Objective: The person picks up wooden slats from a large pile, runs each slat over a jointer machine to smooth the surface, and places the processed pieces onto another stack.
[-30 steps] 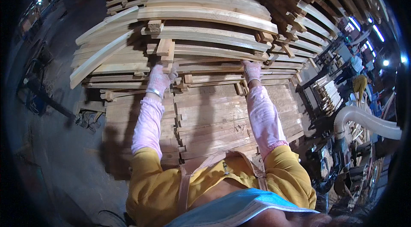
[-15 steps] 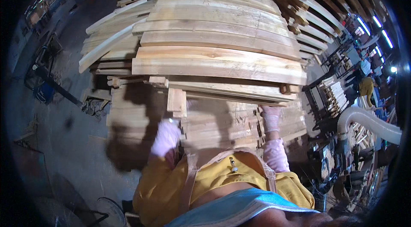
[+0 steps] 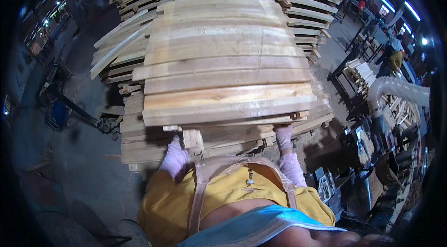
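1. Head view: a load of long pale wooden boards (image 3: 223,79) is being carried at chest height, lying crosswise in front of the person and hiding most of the view below.
2. The left hand (image 3: 174,158), in a pale glove, is being held under the left end of the load, beside a short wooden block (image 3: 192,139) that is protruding from under the boards; whether its grip is closed on the wood cannot be told, as the fingers are hidden.
3. The right hand (image 3: 283,136), also gloved, is being pressed up against the underside near the right end; its grip is likewise hidden.
4. Risk, as a judgement: the top boards are lying loose and slightly fanned, so a tilt could be sending them sliding off sideways.
5. Risk: the floor ahead is being screened by the load, so the low board stack (image 3: 139,140) and a blue machine (image 3: 58,112) at the left could be struck or tripped over.
6. A white ribbed duct hose (image 3: 396,89) is running at the right.
7. No packages, labels or signs are being shown legibly.
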Motion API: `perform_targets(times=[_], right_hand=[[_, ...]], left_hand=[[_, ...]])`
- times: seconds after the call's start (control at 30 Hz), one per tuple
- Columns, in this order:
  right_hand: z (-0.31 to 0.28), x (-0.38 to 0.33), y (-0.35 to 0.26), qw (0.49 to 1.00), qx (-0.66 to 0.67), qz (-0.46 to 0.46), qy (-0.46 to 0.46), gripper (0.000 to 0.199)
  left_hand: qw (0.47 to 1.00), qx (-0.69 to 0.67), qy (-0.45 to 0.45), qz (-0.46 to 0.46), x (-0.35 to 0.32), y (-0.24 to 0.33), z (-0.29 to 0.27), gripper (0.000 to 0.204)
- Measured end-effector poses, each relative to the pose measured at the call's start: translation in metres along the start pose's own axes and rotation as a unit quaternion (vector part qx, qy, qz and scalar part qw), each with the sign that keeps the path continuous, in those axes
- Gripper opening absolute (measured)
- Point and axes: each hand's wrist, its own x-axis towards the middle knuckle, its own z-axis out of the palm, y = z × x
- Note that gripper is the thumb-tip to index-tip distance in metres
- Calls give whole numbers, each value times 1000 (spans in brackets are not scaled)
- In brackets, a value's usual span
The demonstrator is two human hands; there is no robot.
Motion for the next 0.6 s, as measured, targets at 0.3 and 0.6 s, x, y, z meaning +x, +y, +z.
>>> perform_targets(times=[0.3, 0.6], right_hand=[[-13, -155, 36, 862, 382, 332, 27, 24], [6, -134, 98, 906, 245, 344, -27, 31]], left_hand=[[763, 613, -204, 9, 5, -6, 70, 55], [630, 662, -400, -64, 66, -99, 100, 73]])
